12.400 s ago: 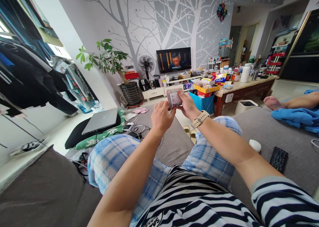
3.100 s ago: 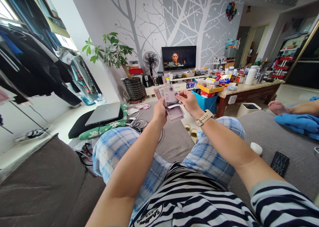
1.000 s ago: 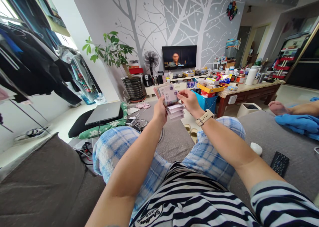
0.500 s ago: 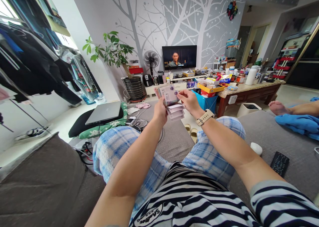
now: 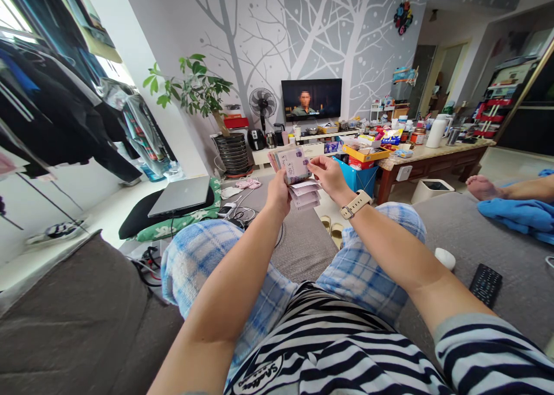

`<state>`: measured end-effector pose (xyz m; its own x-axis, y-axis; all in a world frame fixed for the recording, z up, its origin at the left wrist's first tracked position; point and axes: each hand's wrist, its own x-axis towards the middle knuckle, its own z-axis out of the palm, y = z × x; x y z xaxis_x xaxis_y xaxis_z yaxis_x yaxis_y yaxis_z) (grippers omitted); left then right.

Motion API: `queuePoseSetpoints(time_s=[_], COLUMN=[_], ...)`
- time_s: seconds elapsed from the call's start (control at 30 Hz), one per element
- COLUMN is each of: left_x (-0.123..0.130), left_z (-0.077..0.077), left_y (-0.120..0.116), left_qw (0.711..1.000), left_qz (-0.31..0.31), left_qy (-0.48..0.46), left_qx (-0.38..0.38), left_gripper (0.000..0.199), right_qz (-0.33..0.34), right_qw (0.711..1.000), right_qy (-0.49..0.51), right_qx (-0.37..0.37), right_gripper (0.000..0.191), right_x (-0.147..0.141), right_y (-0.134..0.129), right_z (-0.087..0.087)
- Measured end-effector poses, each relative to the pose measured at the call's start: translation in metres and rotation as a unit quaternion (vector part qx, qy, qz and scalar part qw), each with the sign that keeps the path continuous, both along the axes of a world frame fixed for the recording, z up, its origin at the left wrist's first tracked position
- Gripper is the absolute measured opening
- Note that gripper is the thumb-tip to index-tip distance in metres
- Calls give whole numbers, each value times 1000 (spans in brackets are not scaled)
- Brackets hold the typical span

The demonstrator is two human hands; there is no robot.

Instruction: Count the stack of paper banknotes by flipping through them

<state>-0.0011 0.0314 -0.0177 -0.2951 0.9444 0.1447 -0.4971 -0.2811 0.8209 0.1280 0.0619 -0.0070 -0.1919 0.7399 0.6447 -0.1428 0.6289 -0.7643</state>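
A stack of banknotes point(image 5: 293, 165), fanned and partly folded over, is held up in front of my knees. My left hand point(image 5: 279, 192) grips the stack at its left side, the thumb on the front. On the other side my right hand point(image 5: 329, 175) pinches the right edge of the front note between thumb and fingers. Several note ends hang down between the two hands. A beige watch point(image 5: 355, 204) is on my right wrist.
A laptop point(image 5: 182, 197) lies on a green and black cushion at the left, near white cables point(image 5: 244, 212). To the right are a mouse point(image 5: 445, 259), a remote point(image 5: 486, 285) and another person's bare foot point(image 5: 482, 187). A cluttered table point(image 5: 459, 151) stands beyond.
The front note has shifted very slightly between my hands. Both hands keep their hold in nearly the same place. The picture on the television has changed a little.
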Motion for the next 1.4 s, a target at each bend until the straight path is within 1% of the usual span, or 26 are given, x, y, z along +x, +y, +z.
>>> queuePoseSetpoints(time_s=[0.13, 0.23, 0.3, 0.4, 0.5, 0.6, 0.67, 0.77, 0.9, 1.07, 1.3, 1.4], left_x=[-1, -2, -3, -4, -3, -2, -2, -2, -3, -3, -3, -3], left_z=[-1, -2, -3, -4, -4, -4, -5, -6, -8, -7, -4, -5], left_y=[2, 4, 5, 5, 5, 3, 3, 3, 7, 9, 7, 7], left_qw=[1000, 1000, 1000, 999, 999, 999, 999, 999, 999, 1000, 999, 999], left_qz=[3, 6, 11, 17, 17, 14, 9, 5, 4, 1, 17, 18], left_qy=[11, 16, 22, 32, 34, 34, 31, 34, 35, 26, 33, 39], left_qx=[7, 2, -3, -9, -16, -18, -11, -8, -4, -4, -13, -13], left_gripper=[32, 33, 32, 30, 29, 30, 30, 31, 31, 32, 32, 32], right_qz=[8, 17, 34, 43, -10, -67, -84, -94, -96, -90, -44, -34], right_qw=[1000, 1000, 999, 999, 1000, 998, 996, 995, 995, 995, 999, 999], right_qy=[5, 8, 11, 9, 2, -2, -4, -16, -37, -33, -11, -8], right_qx=[3, -6, -18, -19, -11, -23, -31, -30, -17, -13, 4, 3], right_gripper=[20, 28, 34, 36, 34, 31, 29, 28, 24, 22, 22, 21], right_x=[0, 0, 0, 0, 1, 1, 1, 2, 3, 3, 2, 2], right_y=[0, -1, -1, 0, 2, 5, 7, 9, 9, 6, 2, 1], right_z=[0, 0, 1, 1, 0, -2, -3, -3, -3, -1, 0, 0])
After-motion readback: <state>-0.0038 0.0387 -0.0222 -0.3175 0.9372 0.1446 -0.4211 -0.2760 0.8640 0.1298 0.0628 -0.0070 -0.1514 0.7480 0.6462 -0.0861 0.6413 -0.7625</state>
